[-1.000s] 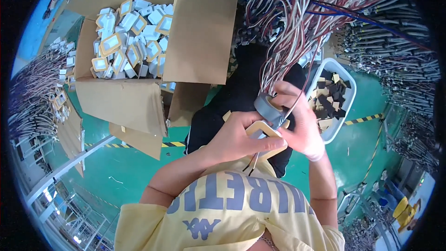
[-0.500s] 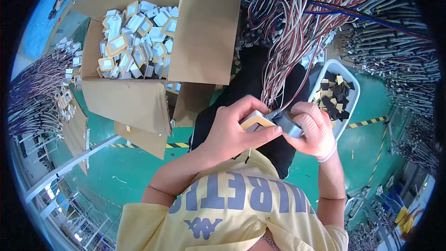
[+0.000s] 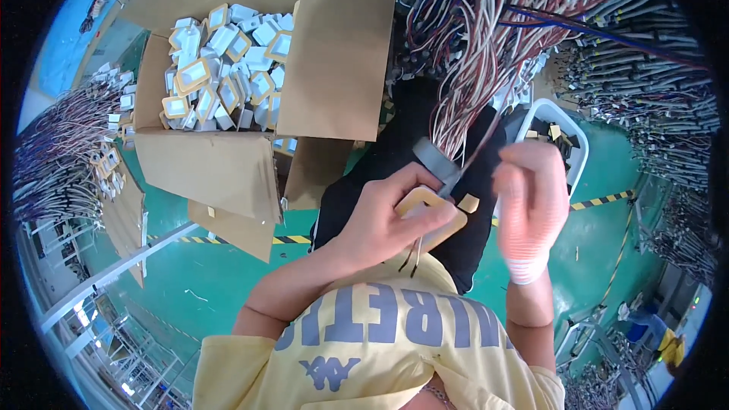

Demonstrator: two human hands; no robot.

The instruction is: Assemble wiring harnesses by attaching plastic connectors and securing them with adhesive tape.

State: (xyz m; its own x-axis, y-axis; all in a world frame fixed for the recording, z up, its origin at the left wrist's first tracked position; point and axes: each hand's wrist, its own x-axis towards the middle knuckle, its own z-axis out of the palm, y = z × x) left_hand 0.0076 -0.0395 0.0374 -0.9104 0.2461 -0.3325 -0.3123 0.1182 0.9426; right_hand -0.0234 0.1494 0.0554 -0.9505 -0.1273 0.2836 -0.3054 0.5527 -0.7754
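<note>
Left hand (image 3: 380,220) near centre, clamped in a grip, thumb straight toward 2 o'clock; left forearm (image 3: 304,279) slants in from 7 o'clock. Right hand (image 3: 531,201) at 3 o'clock, apart, blurred, fingers bent toward 10; right forearm (image 3: 529,302) near-vertical at 4 o'clock.

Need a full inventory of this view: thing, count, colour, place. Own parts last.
held housing: one, white with tan rim, in left hand
tape roll: one, grey, just beyond held housing
small tan piece: one, right of held housing
wire bundle: many, white, red, blue, top centre
cardboard box: one, brown, upper left
loose housings: dozens, white, tan rims, inside box
bin: one, white, right; black and tan pieces inside
cables: many, grey, far right
floor: green, below
shirt: one, yellow, bottom
left hand: one, centre
right hand: one, blurred, right of centre
</note>
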